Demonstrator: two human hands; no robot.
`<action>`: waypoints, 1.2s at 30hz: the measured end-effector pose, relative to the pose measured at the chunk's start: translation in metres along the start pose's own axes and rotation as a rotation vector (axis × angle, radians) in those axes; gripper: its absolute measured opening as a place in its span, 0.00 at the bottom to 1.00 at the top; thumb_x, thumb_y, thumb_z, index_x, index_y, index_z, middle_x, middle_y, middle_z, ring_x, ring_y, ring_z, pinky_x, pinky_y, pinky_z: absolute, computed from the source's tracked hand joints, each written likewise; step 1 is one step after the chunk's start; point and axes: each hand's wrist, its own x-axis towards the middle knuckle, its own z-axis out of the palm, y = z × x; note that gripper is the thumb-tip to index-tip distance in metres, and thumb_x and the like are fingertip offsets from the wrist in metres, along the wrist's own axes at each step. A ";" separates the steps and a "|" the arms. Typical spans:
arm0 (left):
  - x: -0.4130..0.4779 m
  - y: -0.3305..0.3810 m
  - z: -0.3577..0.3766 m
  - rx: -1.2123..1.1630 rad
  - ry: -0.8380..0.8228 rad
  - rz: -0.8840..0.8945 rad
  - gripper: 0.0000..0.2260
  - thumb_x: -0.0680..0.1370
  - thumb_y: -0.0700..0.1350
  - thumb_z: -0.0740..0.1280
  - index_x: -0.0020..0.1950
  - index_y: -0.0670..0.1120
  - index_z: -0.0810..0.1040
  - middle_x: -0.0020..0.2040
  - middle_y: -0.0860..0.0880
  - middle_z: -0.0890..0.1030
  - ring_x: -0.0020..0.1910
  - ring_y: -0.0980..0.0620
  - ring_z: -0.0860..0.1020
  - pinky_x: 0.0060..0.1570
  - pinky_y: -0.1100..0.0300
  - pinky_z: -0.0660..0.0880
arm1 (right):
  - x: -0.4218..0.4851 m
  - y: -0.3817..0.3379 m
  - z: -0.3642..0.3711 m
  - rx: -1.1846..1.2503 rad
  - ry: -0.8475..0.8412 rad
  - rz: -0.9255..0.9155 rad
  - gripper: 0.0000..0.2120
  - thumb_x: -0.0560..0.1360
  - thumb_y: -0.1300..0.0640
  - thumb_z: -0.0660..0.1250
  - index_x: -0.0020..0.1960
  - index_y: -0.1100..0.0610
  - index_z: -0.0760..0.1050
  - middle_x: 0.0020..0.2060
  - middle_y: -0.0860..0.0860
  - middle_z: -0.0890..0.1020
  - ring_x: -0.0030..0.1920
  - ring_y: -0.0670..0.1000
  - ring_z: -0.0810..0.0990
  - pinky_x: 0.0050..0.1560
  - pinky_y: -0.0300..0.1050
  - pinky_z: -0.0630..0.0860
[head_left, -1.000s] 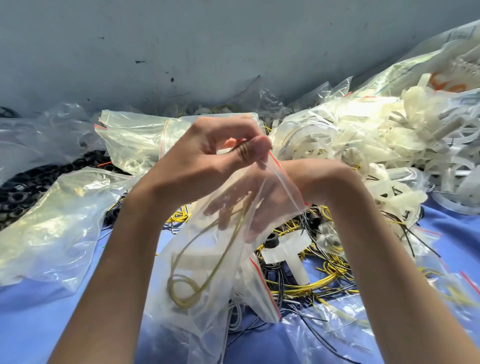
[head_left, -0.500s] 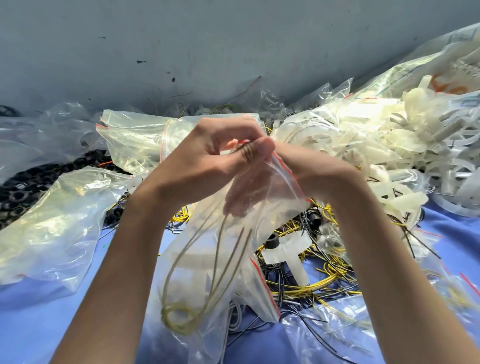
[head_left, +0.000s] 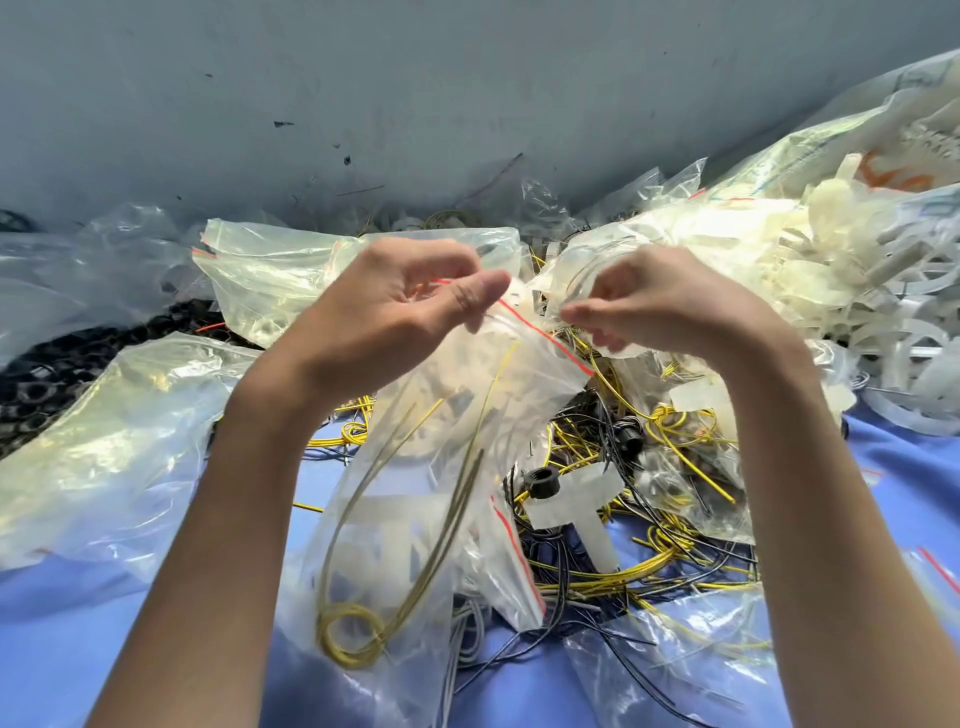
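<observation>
The clear zip-seal plastic bag with a red strip along its mouth (head_left: 415, 519) hangs in front of the person, above the blue counter (head_left: 52, 649). Its lower end sags down among the clutter there. The film is thin, creased and glossy. Through it shows a long yellow wire (head_left: 353, 639), whose strands run down the bag and end in a small coil near the bottom. The red strip (head_left: 540, 332) slants down to the right from the pinched corner.

Half a second ago the right hand was inside the bag's mouth, its fingers seen through the film with the wire. Now it is out of the bag and to the right of the opening, and the wire lies lower, its coil close to the bottom.

The left hand (head_left: 395, 312) pinches the top edge of the bag between thumb and curled fingers, right at the red strip, and carries its weight. The right hand (head_left: 660, 306) sits just beside the mouth with its fingers curled and thumb pointing left. Whether it grips the film cannot be told.

Behind the bag lie a tangle of yellow and black wires (head_left: 649, 561), a white T-shaped plastic piece (head_left: 587, 509) and a black nut (head_left: 543, 480). A heap of white plastic parts (head_left: 831, 260) fills the right side.
</observation>
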 end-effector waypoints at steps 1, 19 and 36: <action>0.000 -0.001 0.000 0.035 0.004 -0.013 0.15 0.75 0.54 0.62 0.31 0.49 0.73 0.29 0.50 0.69 0.30 0.58 0.65 0.31 0.67 0.60 | 0.000 0.003 0.002 -0.063 -0.097 0.085 0.18 0.73 0.45 0.69 0.36 0.60 0.82 0.31 0.53 0.84 0.37 0.52 0.84 0.46 0.48 0.81; -0.001 -0.004 0.007 0.130 -0.136 -0.034 0.06 0.70 0.52 0.67 0.35 0.51 0.77 0.32 0.53 0.75 0.33 0.59 0.70 0.34 0.69 0.65 | 0.003 0.002 0.001 0.117 0.055 0.007 0.08 0.73 0.64 0.68 0.46 0.52 0.82 0.35 0.49 0.84 0.34 0.45 0.80 0.38 0.42 0.78; 0.011 -0.008 0.026 0.120 0.303 -0.085 0.07 0.77 0.51 0.66 0.51 0.51 0.70 0.33 0.46 0.79 0.38 0.48 0.78 0.40 0.60 0.72 | -0.004 -0.014 -0.013 0.394 0.501 -0.284 0.02 0.73 0.58 0.72 0.44 0.55 0.80 0.36 0.44 0.81 0.35 0.34 0.77 0.43 0.29 0.73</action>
